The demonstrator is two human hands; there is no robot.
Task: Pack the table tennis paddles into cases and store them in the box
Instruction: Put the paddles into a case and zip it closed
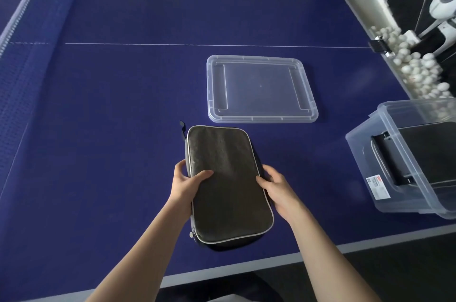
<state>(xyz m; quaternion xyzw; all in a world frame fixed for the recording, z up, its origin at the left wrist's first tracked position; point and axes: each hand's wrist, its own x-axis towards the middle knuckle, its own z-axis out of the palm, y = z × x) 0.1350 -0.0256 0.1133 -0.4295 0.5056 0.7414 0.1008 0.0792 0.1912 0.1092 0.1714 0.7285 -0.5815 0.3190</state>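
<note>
Case: a dark grey paddle case (pixel 227 185) with a light piping around its edge lay flat on the blue table (pixel 123 104), near the front edge of the table. It was closed, and a small round zipper pull showed at its near left corner. A short strap loop stuck out at its far left corner.
Left hand: the left hand (pixel 186 184) gripped the left long side of the case. The thumb lay on top of the cover and the fingers curled around the edge.
Right hand: the right hand (pixel 276 189) gripped the right long side of the case. The fingers were bent around the edge; how far they reached under the case could not be seen.
Lid: a clear plastic lid (pixel 261 89) lay flat on the table just behind the case, apart from it.
Box: a clear plastic box (pixel 385 153) stood open at the right side of the table, well apart from the case. A white label was on its near wall. Inside it, a dark flat object (pixel 419 153) was visible; it looked like another case, but this could not be told for sure.
Balls: many white balls (pixel 414 67) lay in a heap beyond the right end of the table.
Table line: a thin white line ran across the table behind the lid.
</note>
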